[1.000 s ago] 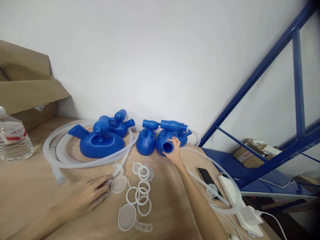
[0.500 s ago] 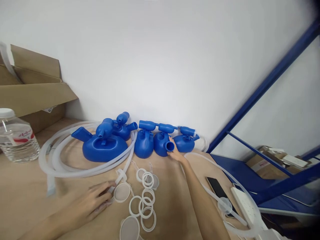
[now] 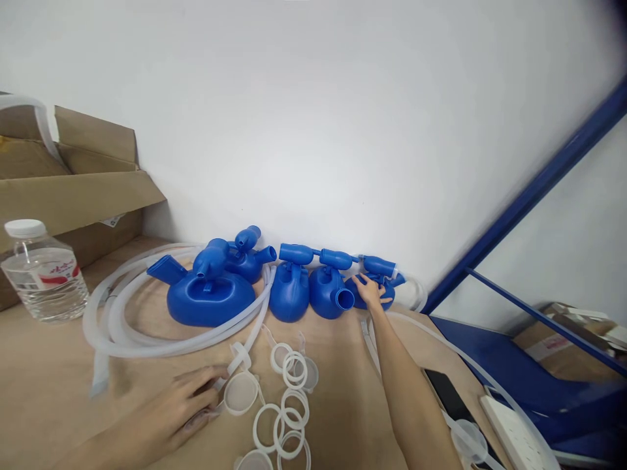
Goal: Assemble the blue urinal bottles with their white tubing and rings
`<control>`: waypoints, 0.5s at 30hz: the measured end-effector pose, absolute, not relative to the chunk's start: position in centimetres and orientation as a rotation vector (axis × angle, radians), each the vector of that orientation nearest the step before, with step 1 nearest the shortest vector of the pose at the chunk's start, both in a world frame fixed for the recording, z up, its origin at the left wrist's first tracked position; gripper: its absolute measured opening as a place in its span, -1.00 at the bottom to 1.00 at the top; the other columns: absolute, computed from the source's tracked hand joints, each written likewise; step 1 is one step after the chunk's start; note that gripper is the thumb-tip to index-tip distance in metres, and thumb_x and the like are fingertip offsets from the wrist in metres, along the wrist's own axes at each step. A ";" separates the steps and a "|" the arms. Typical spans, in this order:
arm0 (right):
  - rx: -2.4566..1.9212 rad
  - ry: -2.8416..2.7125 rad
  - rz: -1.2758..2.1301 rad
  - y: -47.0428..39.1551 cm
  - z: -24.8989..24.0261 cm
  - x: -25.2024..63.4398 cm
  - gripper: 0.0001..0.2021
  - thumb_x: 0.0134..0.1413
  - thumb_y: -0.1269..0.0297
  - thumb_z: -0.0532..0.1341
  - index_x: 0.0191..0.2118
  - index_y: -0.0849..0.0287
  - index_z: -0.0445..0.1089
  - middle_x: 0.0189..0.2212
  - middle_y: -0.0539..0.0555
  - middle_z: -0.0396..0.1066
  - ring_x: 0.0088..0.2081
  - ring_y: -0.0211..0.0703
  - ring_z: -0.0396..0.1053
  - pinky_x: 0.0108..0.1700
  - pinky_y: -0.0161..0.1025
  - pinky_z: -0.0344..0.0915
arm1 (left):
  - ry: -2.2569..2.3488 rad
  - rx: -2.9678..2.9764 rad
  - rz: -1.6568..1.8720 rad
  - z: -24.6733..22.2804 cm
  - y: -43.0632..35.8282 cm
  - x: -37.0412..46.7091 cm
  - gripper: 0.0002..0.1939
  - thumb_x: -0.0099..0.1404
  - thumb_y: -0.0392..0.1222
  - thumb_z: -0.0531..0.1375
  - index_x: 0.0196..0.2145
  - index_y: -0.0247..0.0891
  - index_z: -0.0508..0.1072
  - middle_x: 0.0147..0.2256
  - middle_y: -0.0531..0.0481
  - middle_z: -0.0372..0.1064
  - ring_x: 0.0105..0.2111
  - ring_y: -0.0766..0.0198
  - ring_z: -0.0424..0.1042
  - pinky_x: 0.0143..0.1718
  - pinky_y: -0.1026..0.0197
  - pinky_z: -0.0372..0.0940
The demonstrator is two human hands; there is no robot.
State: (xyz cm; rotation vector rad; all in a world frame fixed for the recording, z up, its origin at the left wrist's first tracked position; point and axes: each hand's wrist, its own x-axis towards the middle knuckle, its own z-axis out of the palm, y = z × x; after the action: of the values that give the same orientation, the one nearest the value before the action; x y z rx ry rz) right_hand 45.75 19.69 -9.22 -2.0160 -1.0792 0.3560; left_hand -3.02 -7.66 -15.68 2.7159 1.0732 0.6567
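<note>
My left hand (image 3: 193,401) lies low on the left with its fingers closed around the end of a translucent hose (image 3: 235,367). A white strap loop sits on that hose, beside a round cap (image 3: 241,393). My right hand (image 3: 371,292) reaches forward, fingers spread, against the rightmost blue urinal bottle (image 3: 360,294). Next to it, left, stands another blue urinal bottle (image 3: 327,294) with its round mouth facing me, then a third (image 3: 289,294). Farther left is a larger-looking blue urinal bottle (image 3: 210,300), with one more (image 3: 245,261) behind it.
Several white rings (image 3: 294,401) and caps lie between my arms. Coiled hose (image 3: 117,346) surrounds the left bottles. A water bottle (image 3: 46,274) and a cardboard box (image 3: 83,196) stand left. A phone (image 3: 448,395), a power strip (image 3: 509,418) and a blue rack (image 3: 529,202) are right.
My right hand has left the bottle with the mouth facing me and moved right to the rightmost one. The left hand keeps its hold; the view has turned slightly left.
</note>
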 end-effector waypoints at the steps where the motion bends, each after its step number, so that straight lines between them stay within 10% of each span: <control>1: -2.012 -1.067 0.354 19.6 -9.1 45.8 -0.42 0.11 -0.10 0.38 0.21 -0.03 0.55 0.35 0.24 0.36 0.51 0.50 -0.20 0.42 0.46 -0.15 | 1.073 2.709 0.653 -15.7 -7.6 -3.0 -0.86 0.51 -0.18 0.16 -0.18 -0.08 0.53 0.17 0.02 0.51 0.10 0.16 0.57 0.10 0.24 0.46; 9: -2.026 -0.943 0.287 18.4 -7.5 47.6 -0.49 0.39 -0.04 0.26 0.31 0.08 0.37 0.34 0.22 0.32 0.36 0.22 0.26 0.39 0.33 0.15 | 1.056 2.660 0.726 -15.8 -7.5 -3.1 -0.88 0.48 -0.21 0.19 -0.14 -0.08 0.55 0.20 0.02 0.50 0.12 0.16 0.55 0.11 0.28 0.45; 15: -2.144 -1.060 0.225 18.3 -7.3 48.7 -0.42 0.33 0.01 0.27 0.38 0.02 0.26 0.29 0.21 0.39 0.44 0.36 0.08 0.43 0.49 -0.15 | 1.059 2.673 0.731 -16.4 -7.5 -3.2 -0.88 0.48 -0.20 0.19 -0.15 -0.08 0.56 0.19 0.02 0.50 0.10 0.16 0.56 0.12 0.27 0.45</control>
State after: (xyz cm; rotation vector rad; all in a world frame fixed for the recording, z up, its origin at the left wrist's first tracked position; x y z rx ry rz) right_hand 48.70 18.33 -7.34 -2.1442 -1.0600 0.2245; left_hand -3.17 -7.47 -16.38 2.6731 1.0585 0.7311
